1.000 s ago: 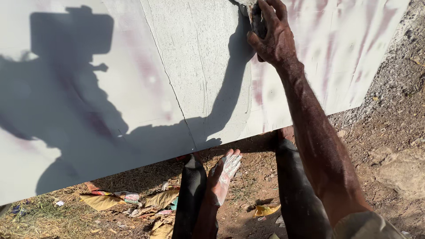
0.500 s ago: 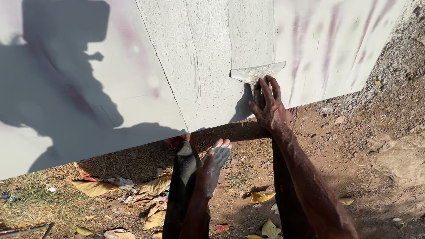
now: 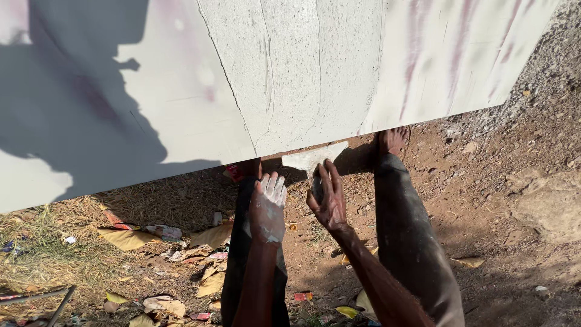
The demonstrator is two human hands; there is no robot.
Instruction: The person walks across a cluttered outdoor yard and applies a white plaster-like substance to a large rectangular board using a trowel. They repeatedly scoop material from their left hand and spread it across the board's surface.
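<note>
R hand (image 3: pixel 328 197) grip closed on putty knife handle; blade (image 3: pixel 313 157) points up, long edge along wall (image 3: pixel 290 79) base. L hand (image 3: pixel 268 206) fingers spread, putty-coated, just beside, nearer ground.

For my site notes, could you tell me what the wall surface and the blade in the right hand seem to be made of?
Wall: likely cement plaster under a whitish putty coat; grainy grey middle, smoother pale sides, matt. Blade in the right hand: broad flat scraper, probably metal, though smeared pale, so unsure.
</note>
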